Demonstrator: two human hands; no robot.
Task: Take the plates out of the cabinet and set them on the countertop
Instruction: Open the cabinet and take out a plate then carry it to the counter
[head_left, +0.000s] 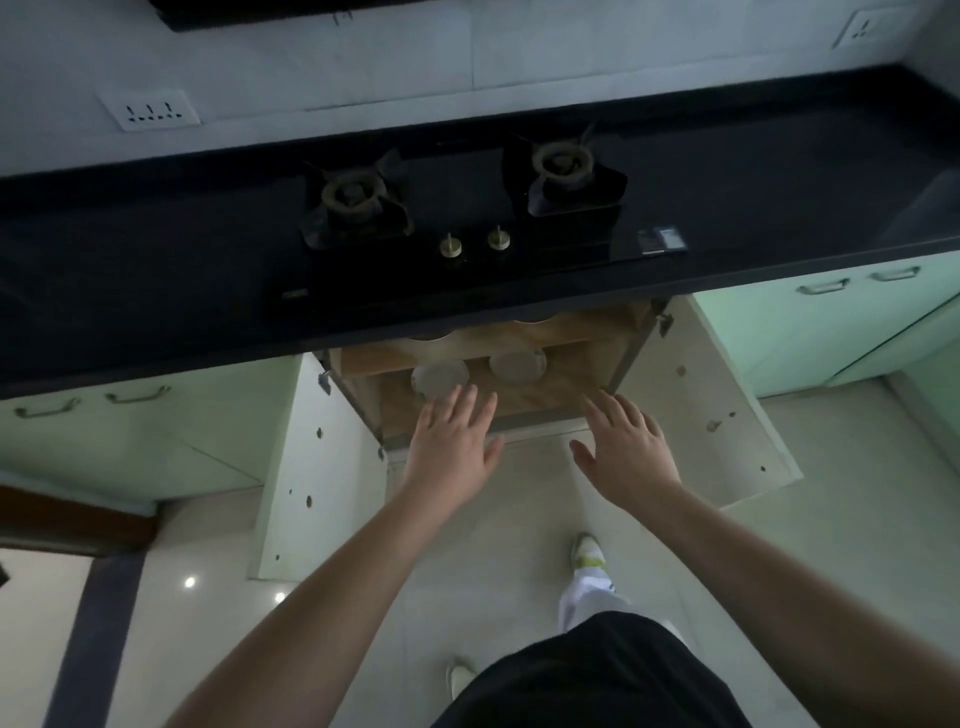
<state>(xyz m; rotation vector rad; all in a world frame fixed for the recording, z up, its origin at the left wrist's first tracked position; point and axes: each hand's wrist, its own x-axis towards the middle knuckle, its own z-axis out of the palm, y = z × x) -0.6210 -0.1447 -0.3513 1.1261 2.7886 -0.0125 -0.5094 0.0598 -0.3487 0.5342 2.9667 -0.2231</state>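
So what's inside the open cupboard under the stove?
Two pale round plates, left plate and right plate, sit on the cabinet shelf. The countertop hides everything farther back.

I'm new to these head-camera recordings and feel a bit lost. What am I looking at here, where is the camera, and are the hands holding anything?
There is one picture, taken by a wide-angle camera worn on a person's head, looking forward and down. The two bare arms coming in from the bottom are that person's own.

The left hand and right hand are both open, fingers spread, and hold nothing. They reach toward an open cabinet under the black countertop. Its two doors are swung wide.

On a shelf inside the cabinet lie two pale round plates: the left plate and the right plate. Neither has been picked up.

On the countertop sit a two-burner gas stove and a small dark object that I cannot identify.
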